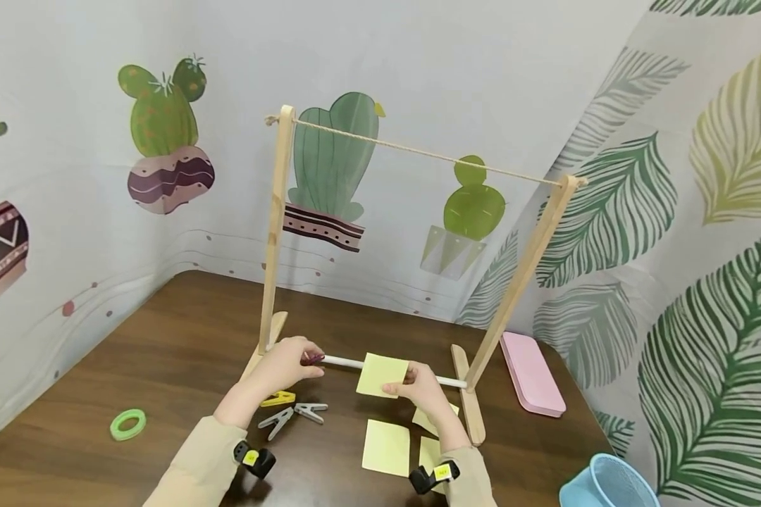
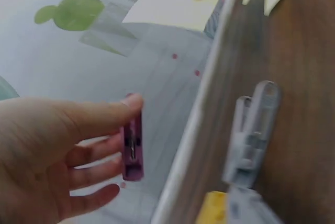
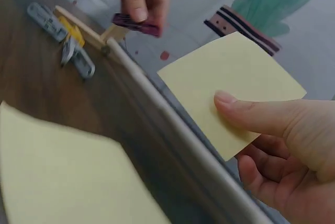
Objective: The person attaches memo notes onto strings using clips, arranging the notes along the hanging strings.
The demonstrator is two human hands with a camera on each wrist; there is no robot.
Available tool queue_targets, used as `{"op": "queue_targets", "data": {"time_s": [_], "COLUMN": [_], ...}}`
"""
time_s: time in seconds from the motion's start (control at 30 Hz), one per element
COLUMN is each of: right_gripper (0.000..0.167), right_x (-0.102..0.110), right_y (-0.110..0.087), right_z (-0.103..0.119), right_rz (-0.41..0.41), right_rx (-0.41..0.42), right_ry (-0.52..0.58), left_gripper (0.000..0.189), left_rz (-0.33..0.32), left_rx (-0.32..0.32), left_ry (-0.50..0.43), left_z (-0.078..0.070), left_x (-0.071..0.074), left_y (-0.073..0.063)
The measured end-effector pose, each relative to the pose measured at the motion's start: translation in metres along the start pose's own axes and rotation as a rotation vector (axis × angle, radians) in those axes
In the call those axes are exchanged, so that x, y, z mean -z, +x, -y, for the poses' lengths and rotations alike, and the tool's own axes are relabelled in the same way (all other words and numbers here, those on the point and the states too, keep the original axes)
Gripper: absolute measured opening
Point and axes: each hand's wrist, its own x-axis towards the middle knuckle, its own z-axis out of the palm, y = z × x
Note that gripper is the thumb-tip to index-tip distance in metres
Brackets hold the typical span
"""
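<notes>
My left hand (image 1: 289, 362) pinches a purple clothespin (image 2: 133, 148) between thumb and fingers, above the table near the frame's left post. A yellow sticky note (image 1: 380, 374) is in my right hand (image 1: 421, 387), its thumb on the front and fingers behind. Both hands are raised near the white bar (image 1: 344, 362) that joins the two feet of a wooden frame (image 1: 275, 232). Along the top of that frame runs a taut string (image 1: 418, 151). Grey clothespins (image 1: 311, 410) and a yellow clothespin (image 1: 279, 398) lie below my left hand.
More yellow notes (image 1: 385, 447) lie on the brown table (image 1: 184, 352) by my right forearm. A green tape ring (image 1: 127, 424) is at the left. A pink case (image 1: 533, 373) sits beyond the right post, and a blue mesh container (image 1: 609, 482) stands at the lower right.
</notes>
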Motion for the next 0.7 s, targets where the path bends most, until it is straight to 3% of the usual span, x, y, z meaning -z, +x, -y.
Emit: {"op": "queue_targets", "data": {"time_s": [0.23,0.53,0.7], "right_gripper": [0.027,0.027,0.03], "right_x": [-0.004,-0.01,-0.016], "right_y": [0.027,0.068,0.088], "right_z": [0.037,0.097,0.134], "right_rz": [0.016,-0.062,-0.091], "right_rx": [0.11,0.2,0.253], "right_ry": [-0.028,-0.005,0.04], "left_gripper": [0.027,0.029,0.029], "left_rz": [-0.107,-0.237,-0.262], "left_rx": [-0.163,-0.303,-0.355], "left_ry": [0.0,0.082,0.136], "left_z": [-0.015,-0.039,-0.058], "left_x": [0.029,0.086,0.121], "left_y": [0.012,0.037,0.052]}}
